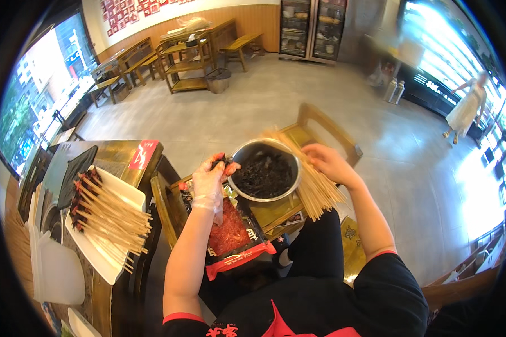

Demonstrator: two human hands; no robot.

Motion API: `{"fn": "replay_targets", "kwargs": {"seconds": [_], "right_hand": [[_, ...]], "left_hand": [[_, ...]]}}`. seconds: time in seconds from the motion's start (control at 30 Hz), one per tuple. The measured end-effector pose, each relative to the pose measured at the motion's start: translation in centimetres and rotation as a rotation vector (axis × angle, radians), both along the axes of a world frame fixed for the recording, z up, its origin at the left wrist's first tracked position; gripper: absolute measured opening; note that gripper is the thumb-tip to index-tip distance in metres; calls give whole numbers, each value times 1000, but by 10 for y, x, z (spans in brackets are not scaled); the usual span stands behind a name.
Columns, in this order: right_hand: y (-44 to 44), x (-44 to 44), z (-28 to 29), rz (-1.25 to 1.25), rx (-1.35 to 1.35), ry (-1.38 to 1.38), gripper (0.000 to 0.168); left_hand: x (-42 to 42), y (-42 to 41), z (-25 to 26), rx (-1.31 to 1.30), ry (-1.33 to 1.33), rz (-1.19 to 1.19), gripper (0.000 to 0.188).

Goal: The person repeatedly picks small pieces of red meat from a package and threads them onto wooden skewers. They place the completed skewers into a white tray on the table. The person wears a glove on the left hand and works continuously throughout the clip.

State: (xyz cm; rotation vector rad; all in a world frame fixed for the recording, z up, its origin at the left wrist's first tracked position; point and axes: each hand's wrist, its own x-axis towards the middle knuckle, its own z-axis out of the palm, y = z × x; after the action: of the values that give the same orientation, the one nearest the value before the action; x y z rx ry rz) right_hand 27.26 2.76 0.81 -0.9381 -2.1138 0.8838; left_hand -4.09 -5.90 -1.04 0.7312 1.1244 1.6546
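Note:
My left hand (208, 179), in a clear plastic glove, grips a dark piece of food (221, 161) with red bits at its fingertips. It is at the left rim of a round steel pot (265, 199) that holds dark, wet leafy food (261, 172). My bare right hand (327, 162) touches a fanned bundle of bamboo skewers (318, 191) along the pot's right side. Whether its curled fingers pinch a skewer cannot be made out. Below my left hand lies an opened plastic packet (236, 248) of chopped red food (231, 225).
A white tray (109, 276) of loaded skewers (109, 215) rests on the table (105, 149) at left, near a white plastic container (61, 269). The pot stands on a wooden chair (274, 215). Wooden benches (242, 42) stand farther back. A person (468, 103) is at far right.

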Motion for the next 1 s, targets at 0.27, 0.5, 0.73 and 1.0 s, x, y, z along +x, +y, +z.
{"fn": "replay_targets", "kwargs": {"seconds": [0.27,0.5,0.73,1.0], "right_hand": [[-42,-31,36,405,32,-217,21],[-60,-108,22,455,296,-59,17],[-41,-94,41,161,360,53,14],[-44,-93,24,191,384,58,14]], "left_hand": [[0,3,1,76,-26,78,22],[11,-4,-8,120,-50,-175,24],[10,-8,3,133,57,-225,22],[11,-8,-1,140,72,-206,24]]}}
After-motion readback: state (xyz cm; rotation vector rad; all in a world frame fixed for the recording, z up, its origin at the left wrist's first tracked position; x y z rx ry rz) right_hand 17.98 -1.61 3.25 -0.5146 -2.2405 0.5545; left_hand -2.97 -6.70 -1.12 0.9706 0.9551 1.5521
